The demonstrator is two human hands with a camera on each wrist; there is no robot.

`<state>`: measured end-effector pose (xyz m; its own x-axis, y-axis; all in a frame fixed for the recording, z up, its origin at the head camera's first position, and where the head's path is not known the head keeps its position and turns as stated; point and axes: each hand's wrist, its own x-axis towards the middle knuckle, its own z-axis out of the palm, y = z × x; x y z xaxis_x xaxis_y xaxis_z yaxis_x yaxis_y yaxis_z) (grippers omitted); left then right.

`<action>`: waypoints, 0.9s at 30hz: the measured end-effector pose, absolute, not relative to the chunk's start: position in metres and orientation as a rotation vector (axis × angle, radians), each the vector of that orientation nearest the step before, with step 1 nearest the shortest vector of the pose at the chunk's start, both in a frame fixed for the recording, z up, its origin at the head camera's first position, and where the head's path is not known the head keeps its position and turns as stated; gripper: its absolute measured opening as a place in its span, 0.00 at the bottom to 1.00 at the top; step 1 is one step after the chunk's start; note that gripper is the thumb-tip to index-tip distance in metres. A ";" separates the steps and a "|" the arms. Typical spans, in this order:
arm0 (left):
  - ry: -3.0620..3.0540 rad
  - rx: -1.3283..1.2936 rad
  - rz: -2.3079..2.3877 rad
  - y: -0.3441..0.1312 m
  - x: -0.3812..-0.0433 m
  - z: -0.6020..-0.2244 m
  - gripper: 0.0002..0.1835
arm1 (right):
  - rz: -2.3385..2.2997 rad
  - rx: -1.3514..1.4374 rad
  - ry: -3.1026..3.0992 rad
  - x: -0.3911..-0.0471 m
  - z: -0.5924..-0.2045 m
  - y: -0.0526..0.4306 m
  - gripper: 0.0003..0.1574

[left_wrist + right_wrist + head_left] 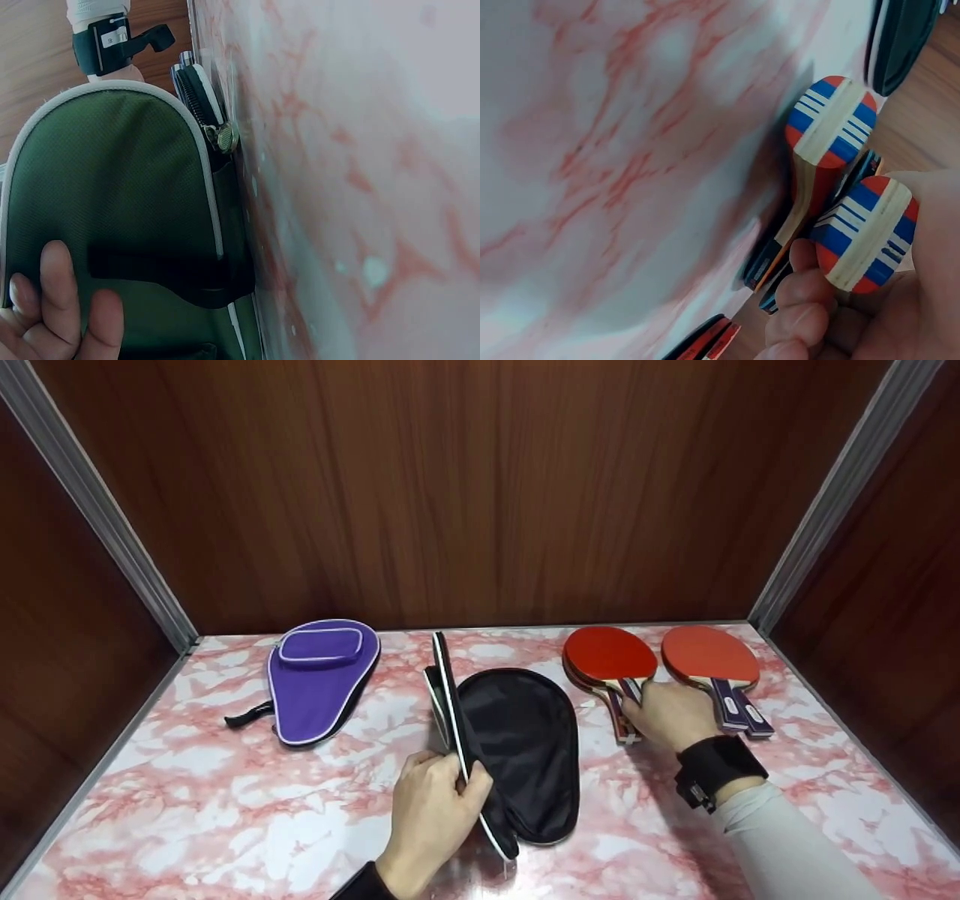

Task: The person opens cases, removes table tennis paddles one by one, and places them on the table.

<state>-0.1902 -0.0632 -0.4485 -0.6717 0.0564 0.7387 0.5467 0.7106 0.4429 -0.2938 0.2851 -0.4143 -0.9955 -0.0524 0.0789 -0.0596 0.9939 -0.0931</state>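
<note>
A paddle case lies opened on the table, its black lining showing and its flap tilted up almost on edge. My left hand grips the raised flap, thumb on one side and fingers on the other. The left wrist view shows the flap's dark green outside with white piping, a black strap and a zipper pull. My right hand holds the handle of the upper red table tennis paddle. Its striped handle end sits within curled fingers; another paddle's handle is just beside it.
To the right of my right hand, another pair of stacked red paddles with purple handles lies near the back wall. A purple paddle case with a black strap rests on the left. Wood panels enclose the marbled table.
</note>
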 end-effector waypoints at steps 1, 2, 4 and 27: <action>-2.187 -0.455 -0.865 -0.063 -0.190 -0.448 0.23 | 0.146 0.085 -3.057 -0.293 -0.415 0.285 0.29; -2.188 -0.454 -0.865 -0.063 -0.190 -0.448 0.23 | 0.144 0.082 -3.054 -0.294 -0.415 0.285 0.29; -2.192 -0.451 -0.867 -0.063 -0.190 -0.448 0.23 | 0.144 0.077 -3.047 -0.293 -0.416 0.285 0.29; -2.196 -0.448 -0.868 -0.063 -0.190 -0.448 0.23 | 0.218 0.016 -2.933 -0.282 -0.417 0.282 0.35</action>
